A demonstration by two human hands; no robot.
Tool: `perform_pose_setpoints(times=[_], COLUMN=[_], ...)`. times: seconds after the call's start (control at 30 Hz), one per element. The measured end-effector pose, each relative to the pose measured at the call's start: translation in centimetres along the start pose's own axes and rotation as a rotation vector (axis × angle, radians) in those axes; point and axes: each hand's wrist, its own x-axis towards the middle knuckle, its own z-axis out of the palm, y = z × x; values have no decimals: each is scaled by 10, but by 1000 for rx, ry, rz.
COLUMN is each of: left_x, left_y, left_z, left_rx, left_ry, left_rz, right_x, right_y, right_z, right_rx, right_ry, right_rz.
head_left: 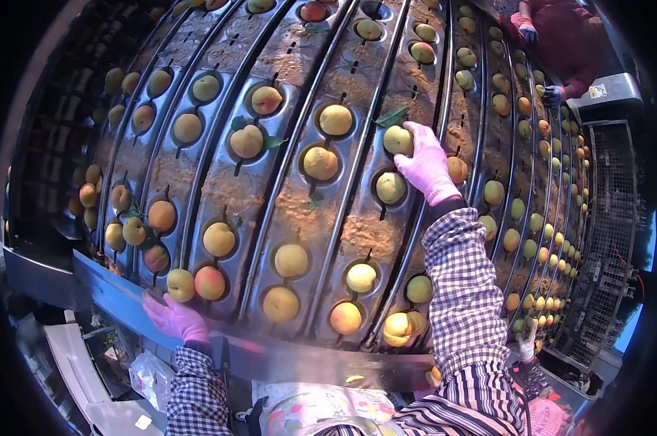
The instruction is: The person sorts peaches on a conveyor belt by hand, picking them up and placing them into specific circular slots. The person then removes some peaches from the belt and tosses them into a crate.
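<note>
Peaches sit in round cups on a metal conveyor (226, 185). My right hand (426, 163), in a pink glove, has its thumb and fingers around a yellow-green peach (397, 140) near a green leaf (392, 117). Just below it, another yellow-green peach (390, 187) rests in a cup. At the conveyor's near edge, my left hand (174, 317), also pink-gloved, is open, its fingers beside a yellow-green peach (181, 285). A redder peach (210, 283) lies to the right of that one.
A metal rail (285, 352) runs along the conveyor's near side. At the upper right a co-worker (561, 36) reaches over the fruit with gloved hands. Another person's gloved hand (527, 345) is at the lower right. A wire-mesh frame (608, 218) stands at the right.
</note>
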Motion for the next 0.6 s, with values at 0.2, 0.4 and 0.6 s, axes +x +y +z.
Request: perform_pose_setpoints(times=[0.2,0.4,0.6], left_x=[1,1,15], left_y=[-6,-4,-11], left_z=[5,3,8], left_rx=[-13,-13,-23], left_ry=[14,6,-11], left_rz=[16,21,0], right_x=[2,0,-13], right_y=[3,4,-3], right_z=[-3,-4,-12], right_rx=[-100,-135,-61], right_ry=[-53,-46,96], right_rz=[-22,-54,-113])
